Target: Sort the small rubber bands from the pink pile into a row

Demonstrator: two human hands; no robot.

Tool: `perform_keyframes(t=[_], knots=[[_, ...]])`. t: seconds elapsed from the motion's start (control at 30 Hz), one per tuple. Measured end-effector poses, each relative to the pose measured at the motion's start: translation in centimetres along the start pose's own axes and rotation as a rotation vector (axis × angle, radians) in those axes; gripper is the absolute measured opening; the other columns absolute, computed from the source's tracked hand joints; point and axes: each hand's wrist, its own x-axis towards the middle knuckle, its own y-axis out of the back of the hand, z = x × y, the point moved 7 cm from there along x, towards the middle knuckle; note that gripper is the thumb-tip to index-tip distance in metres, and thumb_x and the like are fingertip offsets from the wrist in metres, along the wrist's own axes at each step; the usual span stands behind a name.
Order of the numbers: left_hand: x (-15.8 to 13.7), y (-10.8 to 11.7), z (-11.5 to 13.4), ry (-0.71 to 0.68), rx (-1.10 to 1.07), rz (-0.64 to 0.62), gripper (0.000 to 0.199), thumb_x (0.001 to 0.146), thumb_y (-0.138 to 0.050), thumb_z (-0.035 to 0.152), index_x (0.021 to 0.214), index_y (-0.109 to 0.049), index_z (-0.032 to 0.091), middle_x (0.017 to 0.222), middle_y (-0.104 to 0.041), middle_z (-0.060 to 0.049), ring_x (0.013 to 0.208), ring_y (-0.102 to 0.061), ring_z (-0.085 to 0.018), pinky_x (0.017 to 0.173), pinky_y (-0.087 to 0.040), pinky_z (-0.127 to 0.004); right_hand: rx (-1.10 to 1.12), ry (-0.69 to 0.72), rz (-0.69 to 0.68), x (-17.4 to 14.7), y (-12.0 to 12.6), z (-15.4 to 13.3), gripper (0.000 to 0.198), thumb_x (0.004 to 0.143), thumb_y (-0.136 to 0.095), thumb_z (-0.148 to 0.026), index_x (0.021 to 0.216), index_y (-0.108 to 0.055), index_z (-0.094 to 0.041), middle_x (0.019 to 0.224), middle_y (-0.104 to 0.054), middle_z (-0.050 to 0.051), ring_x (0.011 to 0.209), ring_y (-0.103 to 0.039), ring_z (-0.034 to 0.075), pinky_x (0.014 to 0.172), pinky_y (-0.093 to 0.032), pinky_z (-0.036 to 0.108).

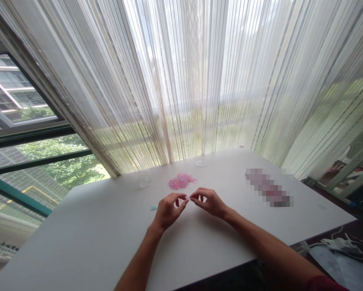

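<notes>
My left hand (168, 209) and my right hand (210, 202) meet fingertip to fingertip above the white table, each closed in a pinch. Between them they hold a small pale pink piece (187, 198), too small to name its kind. Just beyond the fingers lies a loose heap of small pink pieces (181, 181), with some other colours mixed in. A little turquoise piece (153, 208) rests on the table to the left of my left hand.
Behind the heap stand a clear container (143, 180) at left and a small clear dish (200, 162) near the curtain (196, 81). A blurred-out reddish object (267, 188) lies at right on the white table (87, 238). A white cable (340, 244) runs below the table's right edge.
</notes>
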Motion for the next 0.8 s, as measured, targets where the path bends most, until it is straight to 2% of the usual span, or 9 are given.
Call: perform_keyframes(t=[0.1, 0.27, 0.8], knots=[[-0.46, 0.09, 0.07, -0.023, -0.025, -0.049, 0.017, 0.088, -0.062, 0.032, 0.099, -0.07, 0.022, 0.089, -0.074, -0.002, 0.065, -0.062, -0.012, 0.067, -0.052, -0.025, 0.017, 0.009, -0.008, -0.09, -0.2, -0.1, 0.016, 0.088, -0.062, -0.031, 0.086, -0.072, -0.018, 0.075, -0.068, 0.004, 0.062, -0.059, 0.012, 0.057, -0.051, 0.023], [-0.71, 0.29, 0.12, -0.025, -0.018, -0.025, 0.016, 0.091, -0.058, 0.031, 0.093, -0.072, 0.022, 0.081, -0.073, -0.001, 0.062, -0.061, -0.012, 0.066, -0.05, -0.024, 0.016, 0.014, -0.025, -0.24, -0.49, -0.03, 0.017, 0.088, -0.062, -0.031, 0.088, -0.072, -0.018, 0.076, -0.068, 0.004, 0.061, -0.06, 0.011, 0.057, -0.052, 0.023], [-0.94, 0.08, -0.84, 0.011, -0.055, 0.001, 0.022, 0.091, -0.057, 0.036, 0.094, -0.072, 0.021, 0.086, -0.075, -0.003, 0.061, -0.061, -0.012, 0.067, -0.052, -0.024, -0.019, 0.037, -0.057, -0.32, -0.75, 0.18, 0.013, 0.085, -0.064, -0.028, 0.089, -0.07, -0.017, 0.078, -0.067, 0.005, 0.065, -0.061, 0.012, 0.057, -0.051, 0.023]])
